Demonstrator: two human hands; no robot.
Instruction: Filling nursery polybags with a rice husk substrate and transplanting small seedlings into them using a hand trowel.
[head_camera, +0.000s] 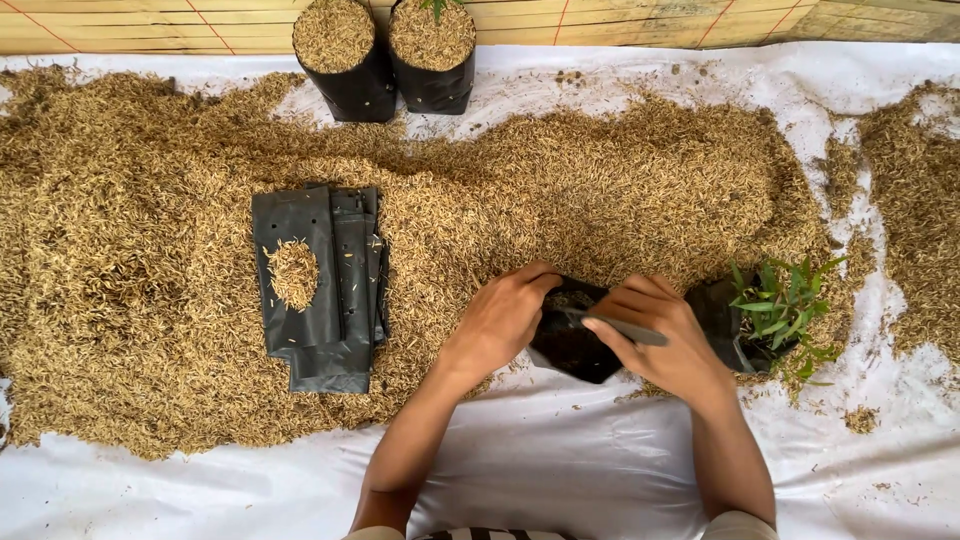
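Note:
A small black plastic grow bag (580, 345) lies on its side at the near edge of a wide heap of rice husk (600, 190). My left hand (500, 320) grips the bag's left rim, fingers curled over the top by the husk. My right hand (660, 335) pinches the right rim and pulls the mouth wide. Some husk shows inside the bag's mouth.
A stack of flat black bags (320, 285) with a little husk on top lies to the left. Two filled black bags (385, 55) stand at the back. A green seedling (785, 305) in a black bag lies to the right. A white sheet (560, 470) covers the ground.

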